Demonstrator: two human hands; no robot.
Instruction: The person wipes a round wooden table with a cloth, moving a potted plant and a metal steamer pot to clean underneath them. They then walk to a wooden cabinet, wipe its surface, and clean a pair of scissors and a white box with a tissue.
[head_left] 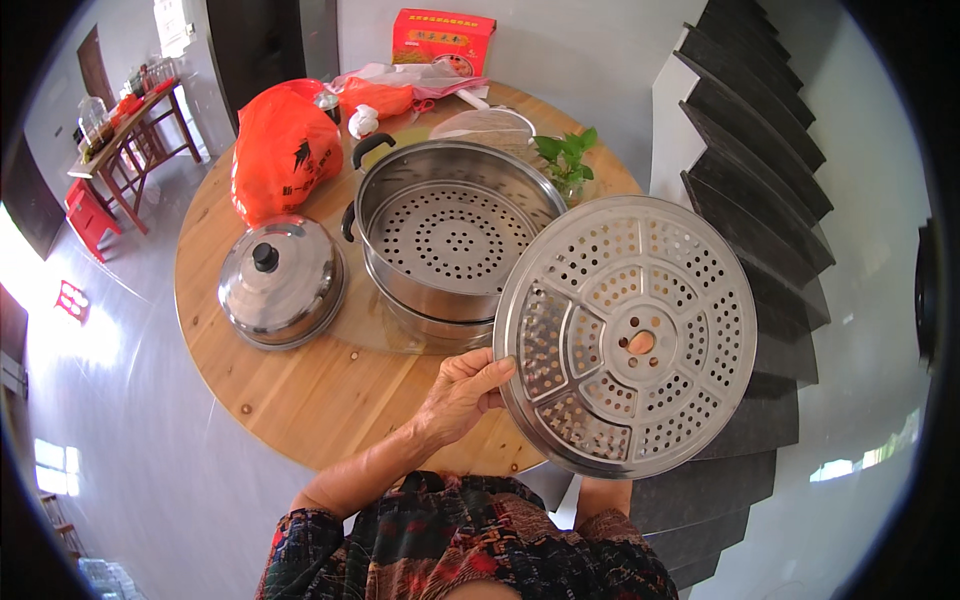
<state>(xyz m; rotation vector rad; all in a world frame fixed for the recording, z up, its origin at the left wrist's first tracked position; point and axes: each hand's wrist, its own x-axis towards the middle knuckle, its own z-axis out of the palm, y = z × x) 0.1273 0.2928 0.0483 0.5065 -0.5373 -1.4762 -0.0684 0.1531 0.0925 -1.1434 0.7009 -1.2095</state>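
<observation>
One person's two hands and one perforated metal disc, shown above the near right edge of a round wooden desk (pixel 400 395). The left hand (pixel 463 390) grasps the disc (pixel 665 395) at its left rim, the thumb laid over the front and the other fingers partly hidden behind. The right hand (pixel 641 343) lies behind the disc; one skin-coloured patch shows through the central hole, and whether this hand grips or merely supports cannot be told. The disc is tilted, its face toward the viewer, with raised ridges dividing the holes into rings and sections; it overlaps the right side of one steamer pot (pixel 425 281). The pot stands open on the desk, a round pattern of holes visible inside, with two black handles in view at its left, one above the other. To its left rests one domed metal lid (pixel 300 262) with one black knob (pixel 265 257). Behind the lid stands one large, full orange-red bag (pixel 285 155); one small white crumpled item (pixel 364 122) lies beside it. At the back is one red box (pixel 443 42); behind the pot's right side, one leafy green plant (pixel 566 152). Beyond the desk: one dark staircase (pixel 755 190) at right, one red stool (pixel 90 218) at left.
</observation>
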